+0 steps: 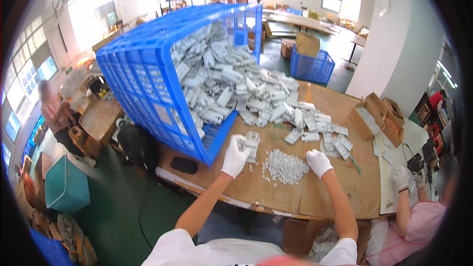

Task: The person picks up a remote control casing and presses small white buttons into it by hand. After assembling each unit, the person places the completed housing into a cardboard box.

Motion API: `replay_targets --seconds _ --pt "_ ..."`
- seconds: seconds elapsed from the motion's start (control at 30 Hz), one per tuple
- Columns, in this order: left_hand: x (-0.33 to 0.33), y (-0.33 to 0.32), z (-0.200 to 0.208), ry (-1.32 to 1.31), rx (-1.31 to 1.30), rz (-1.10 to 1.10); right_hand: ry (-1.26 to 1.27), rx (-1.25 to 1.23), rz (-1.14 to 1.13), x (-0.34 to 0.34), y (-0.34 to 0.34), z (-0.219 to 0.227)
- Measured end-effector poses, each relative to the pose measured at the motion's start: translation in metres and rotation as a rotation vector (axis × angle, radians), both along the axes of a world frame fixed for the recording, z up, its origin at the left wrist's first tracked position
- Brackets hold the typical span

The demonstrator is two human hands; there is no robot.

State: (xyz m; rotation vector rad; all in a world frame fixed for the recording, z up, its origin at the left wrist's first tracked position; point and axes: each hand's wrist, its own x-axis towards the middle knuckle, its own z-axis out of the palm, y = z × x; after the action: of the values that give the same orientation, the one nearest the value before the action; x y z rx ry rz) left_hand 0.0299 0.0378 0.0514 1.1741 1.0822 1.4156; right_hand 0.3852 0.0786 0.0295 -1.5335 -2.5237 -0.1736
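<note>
My left hand [234, 156], in a white glove, grips a whitish plastic housing [252, 146] by its left side above the cardboard-covered table. My right hand [318, 162], gloved too, is closed at the right edge of a heap of small white plastic pieces [286, 166]. Whatever its fingers pinch, if anything, is too small to make out. Beyond both hands, many similar white housings [224, 76] spill from a blue plastic crate [143, 69] tipped on its side. A loose group of them [337, 143] lies behind my right hand.
A black phone-like slab [184, 165] rests near the table's left edge. Cardboard boxes of small parts [367, 119] stand at the right. A co-worker in pink [414, 226] sits close on my right; another person [54, 113] stands at the left. A teal bin [66, 184] is on the floor.
</note>
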Motion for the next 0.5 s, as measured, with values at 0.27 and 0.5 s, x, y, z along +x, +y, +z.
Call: replay_targets --seconds 0.27,0.5 --pt "0.023 -0.02 0.036 0.262 0.034 0.099 0.024 0.021 -0.165 -0.027 0.014 0.013" --pt "0.052 -0.038 0.048 0.455 0.171 0.087 1.093 -0.008 0.151 -0.136 -0.06 0.105"
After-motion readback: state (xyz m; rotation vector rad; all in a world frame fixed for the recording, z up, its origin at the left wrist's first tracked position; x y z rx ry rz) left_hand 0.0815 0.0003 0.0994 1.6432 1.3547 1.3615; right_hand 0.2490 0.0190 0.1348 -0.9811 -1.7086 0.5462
